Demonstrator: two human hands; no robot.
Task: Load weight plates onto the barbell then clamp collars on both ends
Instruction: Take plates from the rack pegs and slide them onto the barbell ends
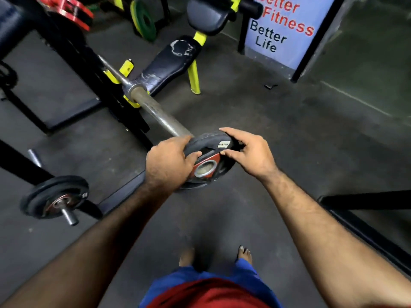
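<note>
**First plate at the sleeve's end, collars yet to come**

I hold 1 black weight plate at the near end of the barbell sleeve, its red-ringed centre hole facing me. I cannot tell whether the sleeve tip has entered the hole, since the plate hides it. The sleeve between the plate and its shoulder at 11 o'clock is bare steel, so I judge this end has no plate seated yet. No collar shows on it, and I cannot see the far end at all. Seating this plate and both collars remain; the far end is unknown.

My left hand grips the plate's rim at 9 o'clock, fingers curled over the top edge and thumb on the face. My right hand pinches the rim at 2 o'clock, fingers over the top and thumb on the near face. Both forearms reach forward from 6 o'clock.

At 8 o'clock from the plate, another loaded bar sits low on a rack.
</note>
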